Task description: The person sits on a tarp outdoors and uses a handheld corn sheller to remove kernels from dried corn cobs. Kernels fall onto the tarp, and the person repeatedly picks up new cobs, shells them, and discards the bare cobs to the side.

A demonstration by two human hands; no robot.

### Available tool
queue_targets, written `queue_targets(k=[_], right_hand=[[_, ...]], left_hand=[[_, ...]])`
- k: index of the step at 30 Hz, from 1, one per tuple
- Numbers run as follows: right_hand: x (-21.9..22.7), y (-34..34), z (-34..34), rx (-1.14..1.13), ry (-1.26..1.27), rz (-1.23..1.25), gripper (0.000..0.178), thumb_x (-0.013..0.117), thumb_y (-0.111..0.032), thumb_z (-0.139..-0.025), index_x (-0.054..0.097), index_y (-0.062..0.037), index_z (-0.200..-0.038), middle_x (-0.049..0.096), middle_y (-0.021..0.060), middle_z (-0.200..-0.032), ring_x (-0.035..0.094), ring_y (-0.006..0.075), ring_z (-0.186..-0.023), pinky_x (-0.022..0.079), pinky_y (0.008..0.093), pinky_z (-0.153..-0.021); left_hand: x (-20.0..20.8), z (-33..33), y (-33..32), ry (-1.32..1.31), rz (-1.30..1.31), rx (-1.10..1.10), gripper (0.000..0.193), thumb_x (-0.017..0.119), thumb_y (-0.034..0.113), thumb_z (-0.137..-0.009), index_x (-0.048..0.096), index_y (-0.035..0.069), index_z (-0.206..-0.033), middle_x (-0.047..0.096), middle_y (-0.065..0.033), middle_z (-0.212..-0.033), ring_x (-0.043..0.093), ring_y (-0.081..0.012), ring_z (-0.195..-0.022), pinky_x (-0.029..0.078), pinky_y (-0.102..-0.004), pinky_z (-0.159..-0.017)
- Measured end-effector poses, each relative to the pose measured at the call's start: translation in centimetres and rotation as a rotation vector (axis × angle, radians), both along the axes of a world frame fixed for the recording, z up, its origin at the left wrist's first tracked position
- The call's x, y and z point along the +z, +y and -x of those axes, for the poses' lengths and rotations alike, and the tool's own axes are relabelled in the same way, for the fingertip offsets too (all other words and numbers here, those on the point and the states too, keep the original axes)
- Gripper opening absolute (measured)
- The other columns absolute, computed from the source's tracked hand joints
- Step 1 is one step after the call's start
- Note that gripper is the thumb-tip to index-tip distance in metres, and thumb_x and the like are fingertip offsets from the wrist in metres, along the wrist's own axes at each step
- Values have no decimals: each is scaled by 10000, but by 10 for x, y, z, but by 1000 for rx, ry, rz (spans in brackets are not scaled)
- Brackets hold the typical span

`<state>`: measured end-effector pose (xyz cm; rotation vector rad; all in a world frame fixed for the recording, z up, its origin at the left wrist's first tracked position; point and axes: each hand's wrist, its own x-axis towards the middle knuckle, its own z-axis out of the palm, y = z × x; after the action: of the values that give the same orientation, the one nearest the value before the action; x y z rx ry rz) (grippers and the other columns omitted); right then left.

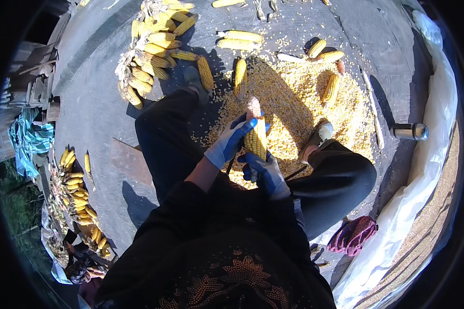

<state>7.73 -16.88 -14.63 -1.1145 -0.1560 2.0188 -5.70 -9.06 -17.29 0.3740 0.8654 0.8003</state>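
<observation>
An ear of corn (255, 138) is held upright between my two gloved hands, over a heap of loose kernels (288, 121). Its far end is stripped to the bare pinkish cob, while yellow kernels cover the rest. My left hand (229, 140), in a white and blue glove, is closed round the ear's left side. Lower down, my right hand (265, 172) is closed at the near end, in a matching glove. Some of its fingertips are hidden. Several whole ears lie round the heap, among them one ear (241, 76) just beyond the cob.
A pile of husked ears (152, 49) lies at the far left, another (78, 193) at the near left. My feet flank the kernels. On the right are a metal flask (410, 131), a dark red cloth bundle (352, 235) and a long white plastic sheet (415, 180). A board (131, 162) lies left.
</observation>
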Motion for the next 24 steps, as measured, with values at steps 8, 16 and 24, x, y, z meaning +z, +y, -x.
queue_targets(k=[8,16,24], right_hand=[[-90,3,12,-228,-396,378,515,718,-467,-759,553,-52,-1013,558,91,-668,469,154,-425,364,265,-367],[-111,3,46,-43,-265,332,656,528,-678,-788,511,-104,-1106,545,84,-692,454,146,-436,366,265,-376],[-99,0,47,-118,-81,437,617,459,-727,-787,538,-138,-954,494,0,-646,377,109,-403,279,225,-352]], left_hand=[[-66,7,11,563,-242,333,385,635,78,-851,528,37,-1218,604,-68,-1109,578,-121,-993,465,-225,-864],[-130,-1,2,231,135,197,642,692,560,-734,528,166,-1212,546,-27,-1103,494,-153,-1021,414,-321,-864],[-130,-4,15,464,317,-130,527,742,307,-777,551,65,-1204,607,-4,-1039,564,-92,-933,452,-242,-813]])
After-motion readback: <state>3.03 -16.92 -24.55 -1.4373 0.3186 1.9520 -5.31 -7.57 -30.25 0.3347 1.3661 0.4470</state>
